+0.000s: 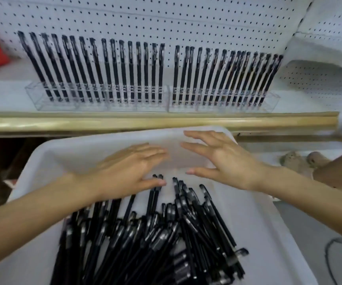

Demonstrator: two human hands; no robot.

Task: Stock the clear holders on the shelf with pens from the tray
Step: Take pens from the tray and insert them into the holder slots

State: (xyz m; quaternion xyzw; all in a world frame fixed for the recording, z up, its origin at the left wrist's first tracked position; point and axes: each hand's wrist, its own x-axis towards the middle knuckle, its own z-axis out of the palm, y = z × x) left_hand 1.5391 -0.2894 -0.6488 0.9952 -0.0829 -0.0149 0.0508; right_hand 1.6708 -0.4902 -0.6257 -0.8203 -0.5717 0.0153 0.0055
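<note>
Both the left hand [129,167] and right hand [225,159] hover, fingers spread and holding nothing, over the white plastic tray [48,161] of black pens [166,233].

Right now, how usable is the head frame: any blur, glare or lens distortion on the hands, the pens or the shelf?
Head view: left hand smeared by motion blur, right hand sharper; loose pens in the tray go soft toward the bottom edge; the wide lens fans the standing pens in the holders outward; mild glare on the shelf edge.
</note>
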